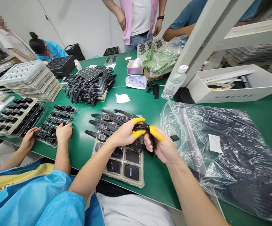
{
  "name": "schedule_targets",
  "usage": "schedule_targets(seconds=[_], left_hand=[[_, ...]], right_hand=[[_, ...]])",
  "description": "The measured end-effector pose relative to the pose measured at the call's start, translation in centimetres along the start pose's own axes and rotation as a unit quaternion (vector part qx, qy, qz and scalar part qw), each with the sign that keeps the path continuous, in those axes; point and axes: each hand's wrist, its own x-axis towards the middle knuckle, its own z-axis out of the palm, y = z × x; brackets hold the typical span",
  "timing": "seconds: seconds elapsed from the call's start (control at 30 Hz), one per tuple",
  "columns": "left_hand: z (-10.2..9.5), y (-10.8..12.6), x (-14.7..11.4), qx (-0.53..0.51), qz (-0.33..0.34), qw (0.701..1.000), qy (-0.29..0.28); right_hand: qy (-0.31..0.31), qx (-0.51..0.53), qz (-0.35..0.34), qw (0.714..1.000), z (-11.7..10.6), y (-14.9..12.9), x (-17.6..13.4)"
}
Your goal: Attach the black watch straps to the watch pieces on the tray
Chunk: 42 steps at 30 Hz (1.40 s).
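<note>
My left hand, with yellow covers on its fingertips, is closed on a black smartwatch held edge-on above a tray. My right hand, also with a yellow fingertip cover, pinches the same watch at its right end; black strap hangs under these fingers, partly hidden. Below lies a clear plastic tray with square compartments, some holding black square pieces with pale lettering. Several black smartwatches with long straps lie across the tray's far half, sensor backs facing up.
Right of me lies a large clear bag of black items. Behind it stand a water bottle and a white box. At left, a co-worker's hands touch a tray of watches. Stacked trays stand beyond.
</note>
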Motion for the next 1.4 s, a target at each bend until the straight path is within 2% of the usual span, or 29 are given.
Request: schedule_targets(seconds=[0.13, 0.2, 0.27, 0.37, 0.43, 0.47, 0.5, 0.53, 0.63, 0.73, 0.83, 0.97, 1.1, 1.4], left_hand=[[1.4, 0.1, 0.3, -0.164, -0.037, 0.979, 0.112], [1.8, 0.2, 0.5, -0.254, -0.079, 0.952, 0.151], [1.4, 0.3, 0.8, -0.314, -0.116, 0.918, 0.212], [-0.1, 0.1, 1.1, -0.334, -0.128, 0.868, 0.344], [-1.2, -0.1, 1.3, -0.327, -0.131, 0.840, 0.412], [-1.5, -0.3, 1.3, -0.321, -0.137, 0.834, 0.427], [-1.5, -0.4, 1.3, -0.317, -0.148, 0.837, 0.422], [-1.4, -0.4, 1.3, -0.314, -0.165, 0.849, 0.391], [0.2, -0.4, 1.0, -0.256, -0.201, 0.921, 0.214], [1.7, -0.1, 0.4, -0.087, -0.131, 0.984, 0.083], [1.9, 0.2, 0.0, 0.058, -0.048, 0.997, 0.016], [1.3, 0.4, -0.2, 0.110, -0.034, 0.993, -0.026], [1.3, 0.4, -0.2, 0.128, -0.024, 0.991, -0.042], [1.9, 0.3, -0.6, 0.112, -0.021, 0.994, 0.006]], right_hand=[[-0.016, -0.030, 0.010, 0.999, 0.2, 0.1, -0.1], [-0.044, -0.065, 0.050, 0.996, -0.1, 0.1, -0.2], [-0.068, -0.108, 0.097, 0.987, -0.6, -0.2, -0.2], [-0.079, -0.166, 0.147, 0.972, -1.6, -0.8, -0.3], [-0.065, -0.192, 0.148, 0.968, -2.1, -1.2, -0.2], [-0.048, -0.199, 0.132, 0.970, -2.3, -1.3, -0.2], [-0.025, -0.201, 0.105, 0.974, -2.4, -1.4, -0.1], [-0.001, -0.198, 0.073, 0.978, -2.3, -1.4, -0.1], [0.043, -0.169, 0.006, 0.985, -1.7, -0.9, 0.1], [0.028, -0.144, 0.006, 0.989, -0.9, -0.1, 0.1], [0.008, -0.139, 0.013, 0.990, -0.6, 0.5, 0.1], [-0.026, -0.155, 0.027, 0.987, -1.2, 0.7, 0.2], [-0.049, -0.150, 0.027, 0.987, -1.8, 0.8, 0.3], [-0.023, -0.037, 0.016, 0.999, -0.4, 0.4, 0.1]])
